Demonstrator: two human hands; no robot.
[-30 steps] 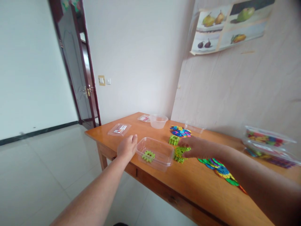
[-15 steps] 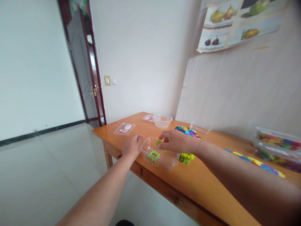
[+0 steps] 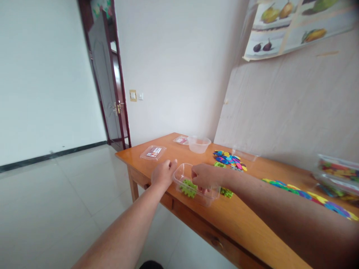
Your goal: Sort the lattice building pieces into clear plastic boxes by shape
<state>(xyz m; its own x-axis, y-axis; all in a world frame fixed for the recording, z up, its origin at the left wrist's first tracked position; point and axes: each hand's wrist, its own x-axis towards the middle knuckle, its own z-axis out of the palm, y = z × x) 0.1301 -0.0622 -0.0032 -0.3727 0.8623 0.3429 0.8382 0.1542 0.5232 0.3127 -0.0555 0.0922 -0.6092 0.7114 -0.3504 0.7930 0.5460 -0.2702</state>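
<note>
My left hand [image 3: 163,173] is closed at the left end of a clear plastic box [image 3: 207,200], thumb up along its rim. Inside the box, toward its left side, lie green notched plastic building pieces [image 3: 188,188]. My right hand [image 3: 206,175] reaches down into the box with its fingers curled. Its fingertips show only dimly through the plastic wall, and what they hold, if anything, is hidden. More green pieces [image 3: 226,192] lie on the table just right of the box, partly behind my right wrist.
A wooden table [image 3: 246,220] carries a translucent bowl [image 3: 199,145], a labelled clear lid [image 3: 153,152] and another lid [image 3: 181,140]. Colourful discs [image 3: 228,158] form a heap behind my right hand. A row of discs [image 3: 311,198] and filled clear boxes [image 3: 338,173] are at right.
My right hand has lowered into the box, bringing a green piece down beside the one there. My left hand stays at the box's end. The view has shifted slightly.
</note>
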